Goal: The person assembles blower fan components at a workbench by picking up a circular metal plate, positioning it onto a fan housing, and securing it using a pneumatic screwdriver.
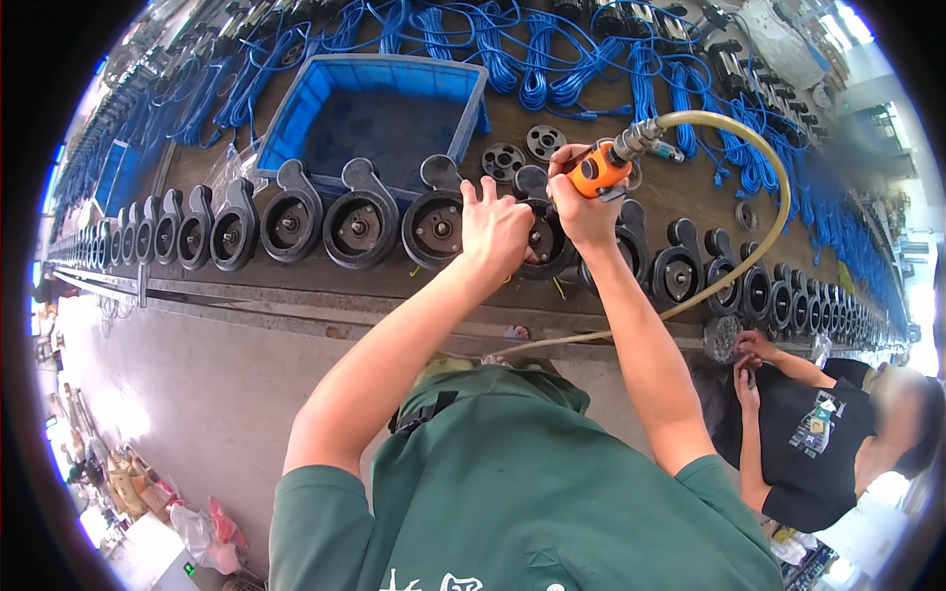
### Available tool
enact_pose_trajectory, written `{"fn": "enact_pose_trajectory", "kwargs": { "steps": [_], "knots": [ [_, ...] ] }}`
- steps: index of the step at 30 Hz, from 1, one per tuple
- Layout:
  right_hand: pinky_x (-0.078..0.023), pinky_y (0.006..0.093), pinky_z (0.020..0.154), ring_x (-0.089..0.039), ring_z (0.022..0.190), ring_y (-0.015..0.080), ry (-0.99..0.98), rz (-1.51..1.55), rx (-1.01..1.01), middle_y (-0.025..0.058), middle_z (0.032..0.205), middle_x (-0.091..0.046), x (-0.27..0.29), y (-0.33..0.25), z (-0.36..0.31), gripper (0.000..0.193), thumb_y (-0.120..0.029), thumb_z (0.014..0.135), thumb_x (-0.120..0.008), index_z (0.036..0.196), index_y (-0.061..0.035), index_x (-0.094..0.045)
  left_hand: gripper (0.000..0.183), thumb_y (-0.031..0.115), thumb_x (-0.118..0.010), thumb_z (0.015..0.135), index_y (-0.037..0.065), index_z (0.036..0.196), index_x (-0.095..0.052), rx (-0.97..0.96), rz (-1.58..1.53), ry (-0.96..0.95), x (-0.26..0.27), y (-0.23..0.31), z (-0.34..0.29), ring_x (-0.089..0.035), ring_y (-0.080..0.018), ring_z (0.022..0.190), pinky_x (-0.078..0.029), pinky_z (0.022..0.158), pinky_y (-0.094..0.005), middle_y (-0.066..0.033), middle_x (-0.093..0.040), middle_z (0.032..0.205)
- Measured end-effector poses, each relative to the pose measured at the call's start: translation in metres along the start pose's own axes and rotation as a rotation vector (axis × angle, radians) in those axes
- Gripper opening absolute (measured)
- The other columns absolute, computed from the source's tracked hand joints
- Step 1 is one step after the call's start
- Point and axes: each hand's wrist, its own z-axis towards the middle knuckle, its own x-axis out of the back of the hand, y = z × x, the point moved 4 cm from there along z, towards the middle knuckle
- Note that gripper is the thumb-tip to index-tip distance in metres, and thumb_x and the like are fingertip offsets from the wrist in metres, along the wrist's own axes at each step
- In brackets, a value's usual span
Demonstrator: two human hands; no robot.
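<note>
My right hand (589,202) is wrapped round an orange air tool (597,173). A pale yellowish hose (785,187) is joined to the tool by a metal coupling. Under the two hands stands a black snail-shaped housing (554,246), partly covered by them. At its left side my left hand (496,229) grips it, two fingers stretched away and the others bent in close to its middle. Whether these fingers also hold a small part is hidden. The tool's working end is hidden too.
Similar black housings (361,229) line the bench's near edge on both sides. Behind them are a blue crate (384,71), round dark discs (504,163) and bundled blue cables (537,59). To the right, a co-worker's hands (751,360) are beside a round grey piece (722,338).
</note>
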Motion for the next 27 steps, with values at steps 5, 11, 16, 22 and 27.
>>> {"fn": "enact_pose_trajectory", "kwargs": {
  "steps": [5, 11, 16, 22, 27],
  "knots": [
    [-0.05, 0.0228, 0.068, -0.062, 0.074, 0.0089, 0.034, 0.002, 0.011, 0.0028, 0.081, -0.064, -0.001, 0.004, -0.005, 0.013, 0.008, 0.076, -0.062, 0.088, 0.0026, -0.064, 0.04, 0.041, -0.088, 0.06, 0.02, 0.094, -0.078, 0.021, 0.042, -0.094, 0.003, 0.002, -0.001, -0.05, -0.0396, 0.124, -0.033, 0.105, -0.0612, -0.0065, -0.07, 0.099],
    [-0.051, 0.023, 0.069, -0.063, 0.074, 0.0096, -0.002, -0.04, 0.05, 0.0038, 0.083, -0.065, 0.002, 0.002, -0.006, 0.017, 0.008, 0.076, -0.063, 0.093, 0.0028, -0.065, 0.041, 0.043, -0.087, 0.061, 0.022, 0.095, -0.079, 0.034, 0.081, -0.105, 0.001, 0.005, -0.001, -0.051, -0.0369, 0.122, -0.034, 0.103, -0.059, -0.005, -0.07, 0.098],
    [-0.051, 0.0226, 0.07, -0.063, 0.075, 0.0103, 0.065, 0.016, 0.066, 0.0056, 0.084, -0.066, 0.01, -0.011, -0.02, 0.022, 0.009, 0.076, -0.062, 0.097, 0.0029, -0.064, 0.045, 0.047, -0.086, 0.061, 0.025, 0.099, -0.079, 0.042, 0.123, -0.065, -0.001, 0.004, -0.003, -0.052, -0.0335, 0.119, -0.036, 0.102, -0.0556, -0.0031, -0.071, 0.098],
    [-0.051, 0.0216, 0.062, -0.061, 0.072, 0.0096, 0.087, 0.112, -0.046, 0.0058, 0.084, -0.064, 0.017, -0.026, -0.05, 0.024, 0.01, 0.075, -0.06, 0.098, 0.0026, -0.061, 0.04, 0.045, -0.086, 0.06, 0.015, 0.086, -0.078, 0.027, 0.039, 0.03, -0.006, 0.002, -0.005, -0.053, -0.0346, 0.115, -0.033, 0.099, -0.0548, -0.007, -0.073, 0.088],
    [-0.05, 0.0212, 0.061, -0.061, 0.071, 0.0096, 0.092, 0.093, -0.073, 0.0058, 0.083, -0.063, 0.02, -0.019, -0.055, 0.023, 0.01, 0.075, -0.06, 0.097, 0.0023, -0.06, 0.046, 0.045, -0.087, 0.058, 0.024, 0.098, -0.08, 0.047, 0.063, -0.061, -0.003, 0.004, -0.003, -0.053, -0.0318, 0.113, -0.034, 0.099, -0.0524, -0.0034, -0.071, 0.098]
  ]
}}
